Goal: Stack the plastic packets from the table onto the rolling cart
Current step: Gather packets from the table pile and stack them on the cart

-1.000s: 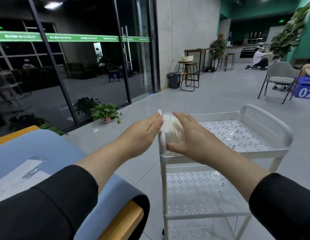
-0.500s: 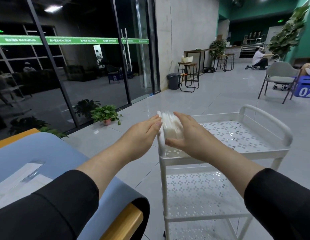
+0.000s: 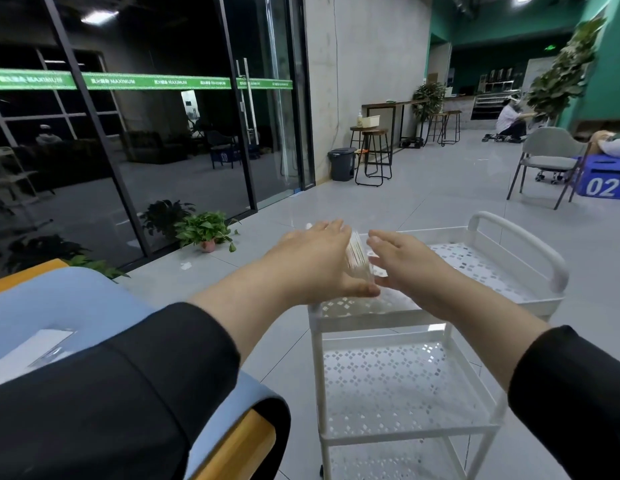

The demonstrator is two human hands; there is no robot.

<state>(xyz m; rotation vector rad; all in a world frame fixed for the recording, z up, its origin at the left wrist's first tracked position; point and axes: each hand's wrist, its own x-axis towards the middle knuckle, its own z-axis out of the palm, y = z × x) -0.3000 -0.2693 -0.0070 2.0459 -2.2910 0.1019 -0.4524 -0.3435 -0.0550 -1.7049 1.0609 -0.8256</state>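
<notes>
A clear plastic packet [image 3: 359,258] of white contents stands on edge at the near left corner of the white rolling cart's [image 3: 378,322] top shelf. My left hand [image 3: 312,263] lies flat against the packet's left side, fingers straight, thumb stretched along its base. My right hand [image 3: 404,261] is on the packet's right side, fingers straight and slightly apart from it, thumb near its lower corner. More clear packets [image 3: 42,344] lie on the blue-covered table [image 3: 94,306] at the lower left, partly hidden by my left sleeve.
The cart has a handle [image 3: 530,244] at its far end and two perforated lower shelves [image 3: 398,386]. A potted plant [image 3: 206,232] sits by the glass wall at the left. A grey chair [image 3: 547,161], a blue box, stools and a bin stand farther off.
Both hands lowered the packet onto the cart's top shelf. My right hand, which was wrapped round the packet, has straightened its fingers and eased off it.
</notes>
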